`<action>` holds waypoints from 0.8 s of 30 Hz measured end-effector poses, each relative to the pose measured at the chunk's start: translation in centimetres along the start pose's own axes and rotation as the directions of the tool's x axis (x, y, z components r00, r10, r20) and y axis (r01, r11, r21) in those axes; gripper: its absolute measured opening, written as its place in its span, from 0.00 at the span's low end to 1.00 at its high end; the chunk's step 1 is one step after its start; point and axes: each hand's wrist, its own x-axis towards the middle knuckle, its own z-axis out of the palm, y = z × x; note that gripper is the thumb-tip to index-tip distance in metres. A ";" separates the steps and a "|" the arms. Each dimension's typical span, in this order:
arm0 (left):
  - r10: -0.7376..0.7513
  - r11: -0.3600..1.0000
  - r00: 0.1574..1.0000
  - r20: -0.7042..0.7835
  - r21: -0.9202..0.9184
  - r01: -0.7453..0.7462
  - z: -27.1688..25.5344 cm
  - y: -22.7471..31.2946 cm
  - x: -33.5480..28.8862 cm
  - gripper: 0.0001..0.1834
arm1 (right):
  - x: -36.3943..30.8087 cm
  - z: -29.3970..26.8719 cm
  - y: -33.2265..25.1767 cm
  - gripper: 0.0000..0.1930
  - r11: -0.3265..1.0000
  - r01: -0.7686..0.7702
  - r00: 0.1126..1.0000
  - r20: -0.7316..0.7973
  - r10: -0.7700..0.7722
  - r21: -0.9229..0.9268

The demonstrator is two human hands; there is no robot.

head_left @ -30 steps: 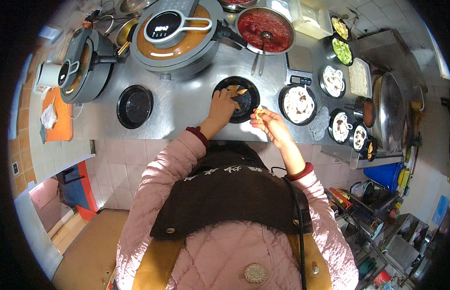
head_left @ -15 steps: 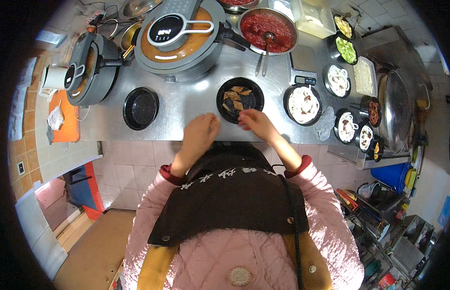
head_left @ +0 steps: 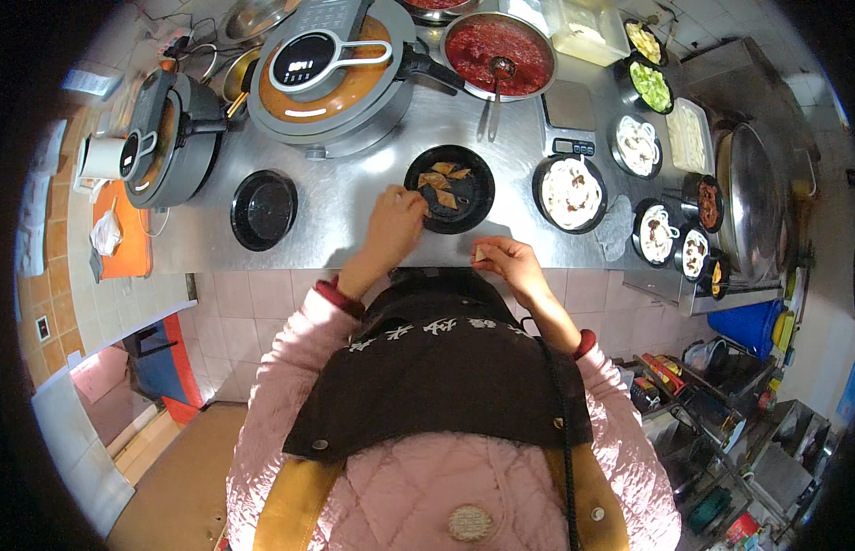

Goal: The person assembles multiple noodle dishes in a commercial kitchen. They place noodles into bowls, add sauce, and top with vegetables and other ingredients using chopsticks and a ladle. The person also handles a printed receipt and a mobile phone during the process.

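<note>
A black bowl [head_left: 472, 213] with several tan triangular pieces [head_left: 443, 182] in it stands on the steel counter [head_left: 354, 197] near its front edge. My left hand [head_left: 393, 225] rests against the bowl's left rim, fingers curled toward the pieces. My right hand [head_left: 503, 258] is just below the bowl at the counter's edge and pinches a small tan piece [head_left: 481, 253] between its fingertips.
An empty black bowl [head_left: 262, 209] sits to the left, a bowl of white noodles [head_left: 571, 192] to the right, with more filled bowls [head_left: 666, 234] beyond it. A pan of red sauce [head_left: 497, 50], a large lidded cooker [head_left: 322, 69] and a second cooker [head_left: 166, 138] stand behind.
My left hand has come up from the counter's edge to the bowl's left rim. My right hand has drawn back from the bowl to the counter's edge with a small piece.
</note>
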 end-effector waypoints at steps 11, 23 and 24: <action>-0.056 0.994 0.998 -0.007 0.096 0.056 -0.3 -1.8 3.0 0.12 | -2.1 -3.1 -1.5 0.13 0.998 0.038 0.989 -0.146 -0.029 0.055; -0.267 0.952 0.950 0.162 0.195 0.234 -1.4 -0.7 -3.1 0.12 | -4.9 -6.7 -15.9 0.16 0.885 0.427 0.817 -0.340 -0.466 -0.187; -0.216 0.967 0.975 0.046 0.152 0.207 -1.5 0.0 -3.0 0.11 | -5.5 -6.4 -19.1 0.16 0.840 0.506 0.757 -0.367 -0.541 -0.194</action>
